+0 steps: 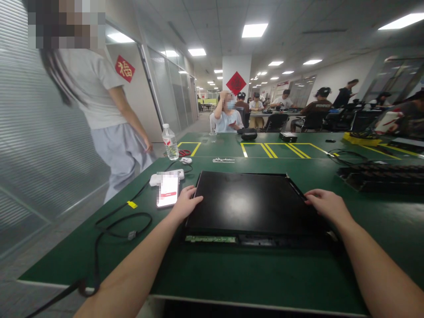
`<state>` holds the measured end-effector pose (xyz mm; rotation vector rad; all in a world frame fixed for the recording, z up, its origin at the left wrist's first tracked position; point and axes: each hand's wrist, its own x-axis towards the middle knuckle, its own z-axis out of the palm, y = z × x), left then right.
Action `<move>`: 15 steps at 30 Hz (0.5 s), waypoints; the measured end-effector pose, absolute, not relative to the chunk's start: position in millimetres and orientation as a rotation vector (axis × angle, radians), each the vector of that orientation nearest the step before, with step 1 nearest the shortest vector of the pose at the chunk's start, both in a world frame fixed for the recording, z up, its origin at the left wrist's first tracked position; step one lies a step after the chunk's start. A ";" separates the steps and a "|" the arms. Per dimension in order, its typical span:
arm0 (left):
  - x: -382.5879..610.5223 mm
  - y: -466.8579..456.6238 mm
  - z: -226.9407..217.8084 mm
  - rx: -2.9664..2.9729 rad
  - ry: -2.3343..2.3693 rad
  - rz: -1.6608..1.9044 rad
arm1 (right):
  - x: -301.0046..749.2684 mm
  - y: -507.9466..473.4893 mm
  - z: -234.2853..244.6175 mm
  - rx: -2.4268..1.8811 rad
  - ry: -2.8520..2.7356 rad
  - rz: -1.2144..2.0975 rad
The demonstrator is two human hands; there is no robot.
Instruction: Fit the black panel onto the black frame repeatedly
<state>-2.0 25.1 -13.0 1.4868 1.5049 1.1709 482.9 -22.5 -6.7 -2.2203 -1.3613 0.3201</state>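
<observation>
A flat black display panel [245, 203] lies on the green table in front of me, its dark surface reflecting a patch of light. Along its near edge runs a narrow green circuit board [210, 239]. My left hand [187, 202] grips the panel's left edge, thumb on top and fingers partly hidden behind the edge. On the opposite side, my right hand [326, 204] pinches the right edge, where a thin dark strip [296, 185] runs along the panel. Just left of my left hand lies a phone [168, 191] with a lit screen.
A white power strip [155, 178], a water bottle [170, 142] and red-handled scissors [184, 153] are at the left. A black cable [96, 251] loops over the table's left edge. Dark stacked parts [380, 176] stand at right. One person [109, 101] stands at left; others sit beyond.
</observation>
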 end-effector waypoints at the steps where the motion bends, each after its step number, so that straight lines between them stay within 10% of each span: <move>1: -2.0 25.5 -13.7 1.503 1.524 1.154 | 482.0 -22.9 -6.0 -2.225 -1.365 0.316; 15: -4.6 24.7 -16.4 1.923 1.738 0.755 | 479.7 -23.5 -1.9 -2.247 -1.381 0.284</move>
